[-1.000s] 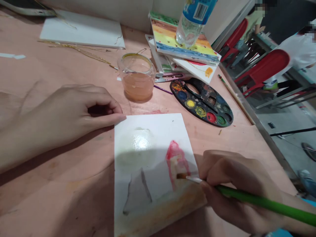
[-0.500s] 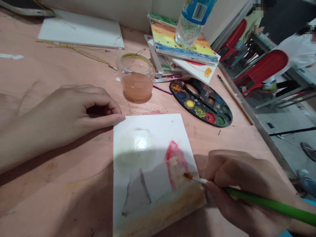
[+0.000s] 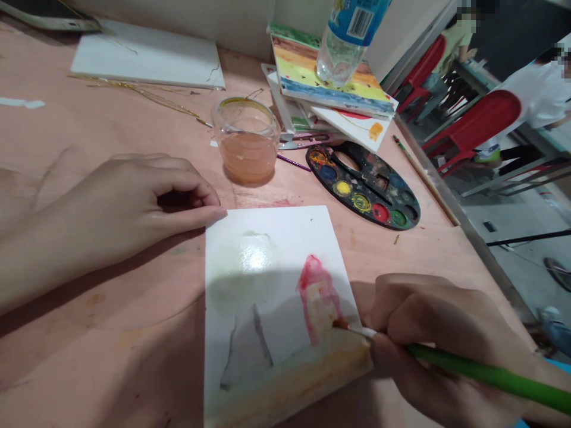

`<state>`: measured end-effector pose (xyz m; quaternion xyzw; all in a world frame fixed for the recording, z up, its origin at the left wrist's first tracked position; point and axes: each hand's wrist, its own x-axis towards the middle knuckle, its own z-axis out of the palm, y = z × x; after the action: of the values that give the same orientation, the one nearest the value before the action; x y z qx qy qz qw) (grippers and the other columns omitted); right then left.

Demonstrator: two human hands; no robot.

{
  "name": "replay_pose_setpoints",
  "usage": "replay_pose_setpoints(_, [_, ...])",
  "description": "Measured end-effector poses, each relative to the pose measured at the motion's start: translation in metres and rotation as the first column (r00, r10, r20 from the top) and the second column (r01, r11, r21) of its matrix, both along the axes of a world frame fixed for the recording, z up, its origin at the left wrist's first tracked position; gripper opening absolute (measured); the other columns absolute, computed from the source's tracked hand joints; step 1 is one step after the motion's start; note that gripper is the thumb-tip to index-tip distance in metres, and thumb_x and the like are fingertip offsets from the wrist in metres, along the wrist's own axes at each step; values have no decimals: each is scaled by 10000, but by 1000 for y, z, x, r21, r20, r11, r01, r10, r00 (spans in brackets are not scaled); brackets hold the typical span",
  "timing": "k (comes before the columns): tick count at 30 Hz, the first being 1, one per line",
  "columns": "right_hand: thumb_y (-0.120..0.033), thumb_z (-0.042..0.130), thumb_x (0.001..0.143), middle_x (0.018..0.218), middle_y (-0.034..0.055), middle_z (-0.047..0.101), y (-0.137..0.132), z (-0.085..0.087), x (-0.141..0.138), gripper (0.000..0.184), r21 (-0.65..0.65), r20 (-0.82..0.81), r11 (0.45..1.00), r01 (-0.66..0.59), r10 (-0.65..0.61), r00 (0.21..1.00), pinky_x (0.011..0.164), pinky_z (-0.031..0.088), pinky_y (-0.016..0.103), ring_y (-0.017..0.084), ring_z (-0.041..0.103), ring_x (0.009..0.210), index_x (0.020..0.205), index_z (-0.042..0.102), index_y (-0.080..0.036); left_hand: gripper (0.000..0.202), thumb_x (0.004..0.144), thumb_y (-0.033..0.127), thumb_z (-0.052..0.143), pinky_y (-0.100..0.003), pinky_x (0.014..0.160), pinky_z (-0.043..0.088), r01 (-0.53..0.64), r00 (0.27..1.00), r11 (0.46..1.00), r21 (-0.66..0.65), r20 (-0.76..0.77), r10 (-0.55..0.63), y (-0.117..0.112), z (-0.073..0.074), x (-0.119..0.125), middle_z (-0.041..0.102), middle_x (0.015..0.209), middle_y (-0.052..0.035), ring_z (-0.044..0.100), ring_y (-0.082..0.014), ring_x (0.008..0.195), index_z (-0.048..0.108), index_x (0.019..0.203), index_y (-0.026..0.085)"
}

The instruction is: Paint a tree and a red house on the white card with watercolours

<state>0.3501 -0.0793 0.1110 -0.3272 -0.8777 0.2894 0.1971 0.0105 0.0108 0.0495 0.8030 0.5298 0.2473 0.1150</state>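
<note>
Pinching the green-handled paintbrush (image 3: 482, 371), the right hand (image 3: 439, 339) holds a narrow grip close to the ferrule, a short hold that suits small, controlled touches. The bristles touch the white painted panel (image 3: 312, 229) at the foot of a red-pink shape (image 3: 317, 297). The panel lies flat on the peach wooden tabletop (image 3: 89, 368), with a pale green wash, grey strokes and an orange band (image 3: 289, 380) along its lower edge. The left hand (image 3: 134, 199), loosely curled and holding nothing, rests beside the panel's top-left corner.

Green-handled paintbrush (image 3: 486, 375) slanting low, orange-tipped bristles (image 3: 339, 324) touching white painted tile (image 3: 250, 351), tile lying flat.
</note>
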Motion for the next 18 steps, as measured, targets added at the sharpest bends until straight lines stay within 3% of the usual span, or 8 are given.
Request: replay_pose_setpoints(18, [-37, 571, 886, 725, -12, 681, 0, -2, 4, 287, -121, -31, 992, -32, 29, 999, 557, 480, 229, 122, 678, 639, 826, 398, -257, 434, 867, 681, 561, -367, 715, 452, -19, 1000, 999, -43, -15, 18, 1, 3, 1, 769, 819, 11, 668, -228, 762, 745, 781, 297])
